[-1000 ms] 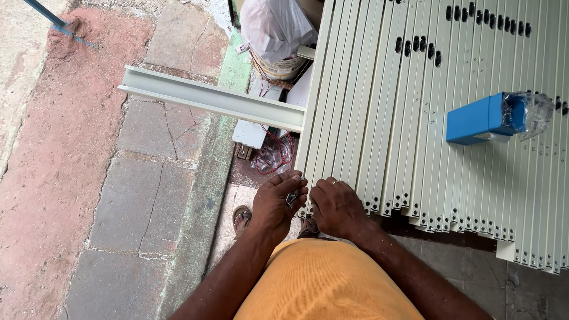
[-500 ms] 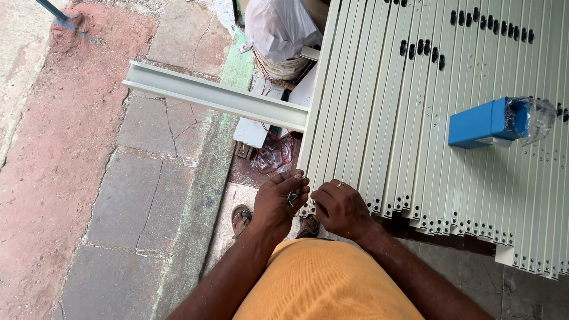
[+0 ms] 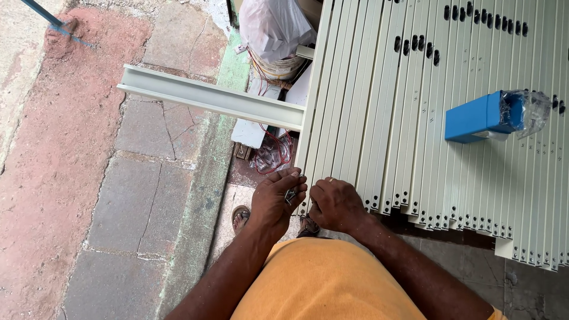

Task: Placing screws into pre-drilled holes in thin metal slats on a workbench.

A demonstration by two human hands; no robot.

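The left hand (image 3: 274,200) is closed, its fingers pinching a small dark metal part (image 3: 290,195) against the near end of the leftmost cream metal channel (image 3: 313,142). The right hand (image 3: 335,204) lies just beside it, fingers curled onto the same channel end; whether it grips anything cannot be told. The channels lie side by side in a stack (image 3: 438,130). A blue box (image 3: 474,117) rests on the stack, well apart. One loose channel (image 3: 207,98) projects leftward over the stone paving (image 3: 142,195).

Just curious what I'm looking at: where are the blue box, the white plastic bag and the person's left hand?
blue rectangular box (image 3: 474,117): head view, its top face.
white plastic bag (image 3: 274,24): head view, its bulging middle.
left hand (image 3: 277,198): head view, its back.
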